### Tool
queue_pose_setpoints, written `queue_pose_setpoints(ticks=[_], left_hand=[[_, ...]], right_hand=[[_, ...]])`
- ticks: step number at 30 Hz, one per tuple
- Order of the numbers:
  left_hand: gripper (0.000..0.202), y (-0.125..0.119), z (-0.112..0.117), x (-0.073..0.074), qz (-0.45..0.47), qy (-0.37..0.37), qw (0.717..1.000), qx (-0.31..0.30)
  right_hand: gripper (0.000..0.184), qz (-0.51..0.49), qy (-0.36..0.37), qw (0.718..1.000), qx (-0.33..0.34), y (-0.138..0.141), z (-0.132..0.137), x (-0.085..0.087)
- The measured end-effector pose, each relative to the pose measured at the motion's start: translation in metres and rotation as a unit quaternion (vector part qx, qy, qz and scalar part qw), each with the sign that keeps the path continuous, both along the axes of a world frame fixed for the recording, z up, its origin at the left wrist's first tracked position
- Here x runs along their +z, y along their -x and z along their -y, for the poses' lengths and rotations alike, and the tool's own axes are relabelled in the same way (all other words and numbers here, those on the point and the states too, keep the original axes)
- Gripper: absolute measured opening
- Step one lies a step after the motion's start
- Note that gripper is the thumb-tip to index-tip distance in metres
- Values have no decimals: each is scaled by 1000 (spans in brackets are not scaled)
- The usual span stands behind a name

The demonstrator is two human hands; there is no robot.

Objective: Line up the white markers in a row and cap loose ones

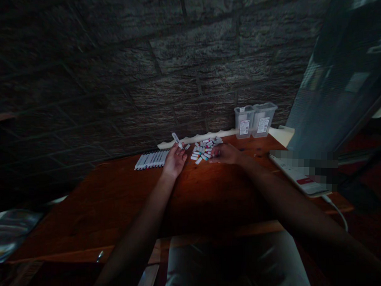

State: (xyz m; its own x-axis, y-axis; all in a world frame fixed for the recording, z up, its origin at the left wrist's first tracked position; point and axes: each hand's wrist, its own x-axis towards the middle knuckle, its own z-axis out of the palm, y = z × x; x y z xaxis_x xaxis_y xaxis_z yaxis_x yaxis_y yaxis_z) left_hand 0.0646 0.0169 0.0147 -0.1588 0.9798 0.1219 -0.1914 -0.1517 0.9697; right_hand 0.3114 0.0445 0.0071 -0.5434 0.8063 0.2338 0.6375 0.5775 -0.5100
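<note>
- Head view: the left hand (174,160) is raised just above the far part of the tabletop (119,207). Its grip is pressed together round the lower end of a marker (177,139).
- The marker has a white barrel. Its long axis is tilted, running from the fingers up and to the far left, toward the wall (118,73).
- The right hand (226,154) lies palm down at the right edge of a loose pile of caps (204,151), with its fingertips among them. In this dim light I cannot tell whether that grip is spread or pinching a cap.
- The caps lie to the right of the held marker, between the two hands. The right hand is the nearer one and touches the pile, while the left hand is just beside the pile's left edge.
- The caps are small and white with coloured ends, and they lie at mixed angles close to the wall.
- A row of markers (152,159) lies flat to the left of the left hand, side by side and touching, with long axes running near to far.
- Two clear tubs (254,120) stand upright against the wall at the far right, touching each other. Each has a label.
- A phone (301,178) lies near the right edge of the tabletop, well apart from the caps. A cable (338,210) runs from its near end.
</note>
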Motion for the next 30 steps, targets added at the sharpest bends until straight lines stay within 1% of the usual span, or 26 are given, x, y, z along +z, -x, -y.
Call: queue_pose_setpoints(ticks=[2, 4, 6, 9, 13, 15, 19, 24, 30], left_hand=[[23, 1, 0, 0, 23, 7, 1000, -10], [23, 0, 1, -1, 29, 14, 999, -22], [27, -5, 3, -2, 0, 12, 999, -39], [31, -15, 6, -7, -63, 6, 996, -70], [42, -29, 11, -13, -87, 24, 987, -135], [48, -33, 14, -15, -95, 33, 982, -158], [53, -35, 16, -15, -99, 38, 980, -170], [55, -35, 16, -16, -97, 40, 980, -166], [53, -36, 17, -13, -91, 63, 978, -175]], right_hand=[[23, 5, 9, 1000, 9, -2, -1, -1], [18, 16, 4, 1000, 2, -3, -1, -1], [14, 29, -5, 999, -14, -1, 0, -1], [18, 40, -15, 998, -42, 3, 2, -2], [22, 23, -33, 997, -63, 5, 1, -4], [21, 19, -40, 996, -71, 4, 0, -5], [23, 15, -42, 997, -63, 4, -1, -6], [23, 8, -46, 997, -56, 4, -1, -9], [23, 1, -40, 998, -49, 4, -4, -12]])
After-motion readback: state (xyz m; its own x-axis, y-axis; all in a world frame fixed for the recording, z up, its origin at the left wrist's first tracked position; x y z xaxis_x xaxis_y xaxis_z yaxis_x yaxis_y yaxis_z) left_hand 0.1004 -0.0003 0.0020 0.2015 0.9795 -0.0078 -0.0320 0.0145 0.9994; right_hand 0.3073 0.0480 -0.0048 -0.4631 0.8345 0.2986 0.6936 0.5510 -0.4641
